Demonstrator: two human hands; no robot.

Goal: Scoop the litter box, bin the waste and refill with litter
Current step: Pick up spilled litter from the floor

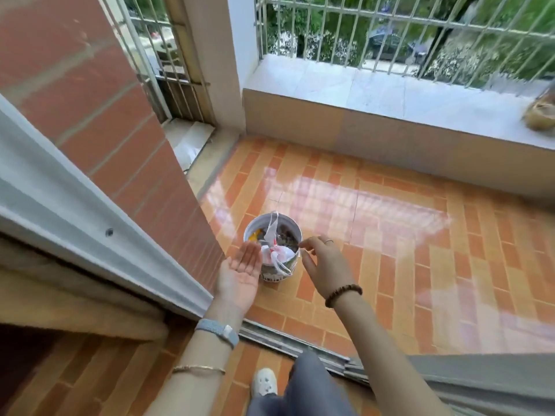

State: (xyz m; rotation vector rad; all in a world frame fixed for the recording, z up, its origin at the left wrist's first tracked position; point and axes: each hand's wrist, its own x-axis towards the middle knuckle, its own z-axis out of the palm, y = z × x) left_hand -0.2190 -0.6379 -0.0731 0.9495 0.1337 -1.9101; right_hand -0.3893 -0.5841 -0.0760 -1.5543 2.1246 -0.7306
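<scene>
— What are the hands doing?

— The left hand [243, 267] is lying flat, palm up, beside the left rim of the bin [253, 228], holding nothing. The right hand [326, 261] is hovering at the right rim, fingers loosely curled; whether it's pinching a strip of the bag [277, 254] I cannot tell.

— And the waste?

— Sitting knotted in that bag, inside the bin on the balcony floor [390, 235].

— So the binning is wrapping up?

— I'm judging so. The refill is coming next, and that's calling for fresh litter; neither it nor the litter box is showing here.
</scene>
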